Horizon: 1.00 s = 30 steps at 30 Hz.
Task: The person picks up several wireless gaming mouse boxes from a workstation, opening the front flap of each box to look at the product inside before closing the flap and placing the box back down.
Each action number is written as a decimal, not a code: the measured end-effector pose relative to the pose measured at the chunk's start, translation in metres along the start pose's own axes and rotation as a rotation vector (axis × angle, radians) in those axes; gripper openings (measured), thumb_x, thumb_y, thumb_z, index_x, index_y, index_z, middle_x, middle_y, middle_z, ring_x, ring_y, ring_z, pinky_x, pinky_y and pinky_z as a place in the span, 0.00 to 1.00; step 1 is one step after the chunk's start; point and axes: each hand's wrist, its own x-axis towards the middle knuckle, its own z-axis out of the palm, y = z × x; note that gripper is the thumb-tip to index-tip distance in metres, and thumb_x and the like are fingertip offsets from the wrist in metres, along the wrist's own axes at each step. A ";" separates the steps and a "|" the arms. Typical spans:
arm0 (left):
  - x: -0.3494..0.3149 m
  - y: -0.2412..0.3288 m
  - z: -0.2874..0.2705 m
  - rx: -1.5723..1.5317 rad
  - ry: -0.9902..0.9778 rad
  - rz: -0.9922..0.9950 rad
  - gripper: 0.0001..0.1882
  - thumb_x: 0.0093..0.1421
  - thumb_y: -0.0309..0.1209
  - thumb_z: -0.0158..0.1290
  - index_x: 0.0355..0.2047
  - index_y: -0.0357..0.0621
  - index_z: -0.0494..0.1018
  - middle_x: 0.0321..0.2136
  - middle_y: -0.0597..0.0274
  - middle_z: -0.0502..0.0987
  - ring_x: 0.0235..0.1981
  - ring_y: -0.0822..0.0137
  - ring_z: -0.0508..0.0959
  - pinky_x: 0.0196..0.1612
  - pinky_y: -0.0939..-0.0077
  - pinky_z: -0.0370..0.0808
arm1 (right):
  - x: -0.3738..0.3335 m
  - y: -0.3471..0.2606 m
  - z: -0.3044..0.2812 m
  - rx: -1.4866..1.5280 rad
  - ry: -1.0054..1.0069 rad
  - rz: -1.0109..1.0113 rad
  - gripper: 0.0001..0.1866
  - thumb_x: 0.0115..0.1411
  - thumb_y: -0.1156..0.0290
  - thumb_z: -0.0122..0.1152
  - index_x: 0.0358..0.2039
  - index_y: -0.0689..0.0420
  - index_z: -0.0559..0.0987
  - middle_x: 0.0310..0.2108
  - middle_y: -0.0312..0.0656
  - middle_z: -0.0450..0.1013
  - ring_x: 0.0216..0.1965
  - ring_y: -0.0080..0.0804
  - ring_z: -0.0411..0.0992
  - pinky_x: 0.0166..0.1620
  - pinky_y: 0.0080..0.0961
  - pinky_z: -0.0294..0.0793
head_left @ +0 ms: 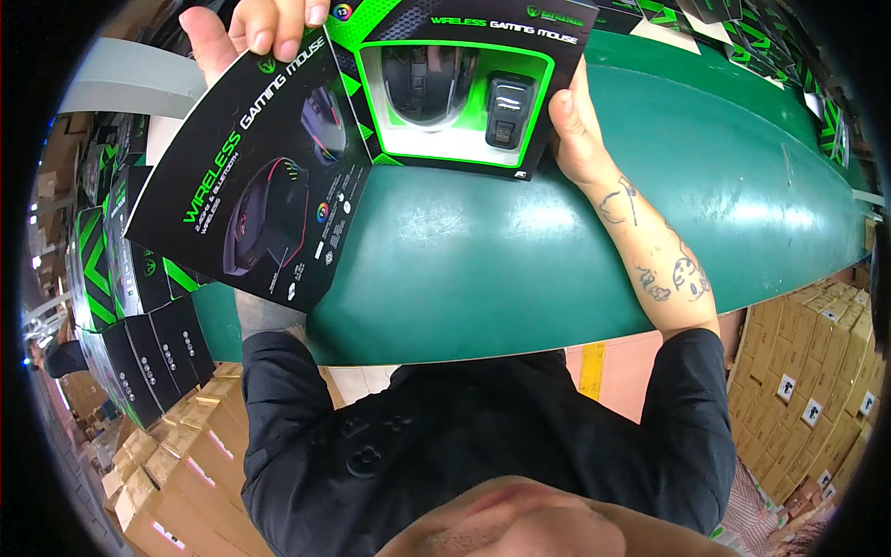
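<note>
A black and green computer mouse box (559,70) stands tilted up at the top of the view, over the table. Its front flap (269,176) is swung out to the left and shows printed pictures of mice. Behind the window lie a dark mouse (427,84) and a small black oblong piece (509,110). My left hand (255,32) is closed over the flap's upper edge, fingers in front. My right hand (577,130) grips the box's right side, thumb along the edge; its other fingers are mostly hidden behind the box.
The green tabletop (464,269) curves across the view. Several more black and green boxes (144,278) are stacked at the left, others (770,56) at the far right. Brown cartons (200,446) stand at the lower left, and a tall carton stack (803,371) at the right.
</note>
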 end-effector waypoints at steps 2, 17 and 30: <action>0.005 0.014 0.020 1.422 -0.151 -0.194 0.30 0.66 0.52 0.23 0.14 0.54 0.61 0.11 0.71 0.61 0.25 0.68 0.63 0.49 0.72 0.60 | 0.001 0.001 0.001 -0.016 0.012 0.019 0.50 0.53 0.35 0.47 0.64 0.54 0.41 0.61 0.41 0.49 0.62 0.31 0.47 0.62 0.30 0.45; -0.069 -0.011 -0.039 3.360 -0.632 -0.862 0.38 0.52 0.48 0.54 0.60 0.48 0.55 0.59 0.51 0.57 0.58 0.43 0.59 0.56 0.48 0.59 | 0.042 0.005 -0.054 -0.383 0.726 -0.082 0.22 0.56 0.65 0.57 0.49 0.61 0.68 0.49 0.44 0.62 0.47 0.33 0.65 0.49 0.25 0.66; 0.001 0.001 -0.120 2.735 -0.076 -0.888 0.41 0.48 0.43 0.57 0.57 0.34 0.56 0.55 0.43 0.60 0.59 0.52 0.58 0.61 0.68 0.57 | 0.086 -0.006 -0.095 -0.624 0.444 0.366 0.31 0.52 0.66 0.61 0.55 0.63 0.65 0.51 0.49 0.67 0.54 0.34 0.64 0.57 0.26 0.56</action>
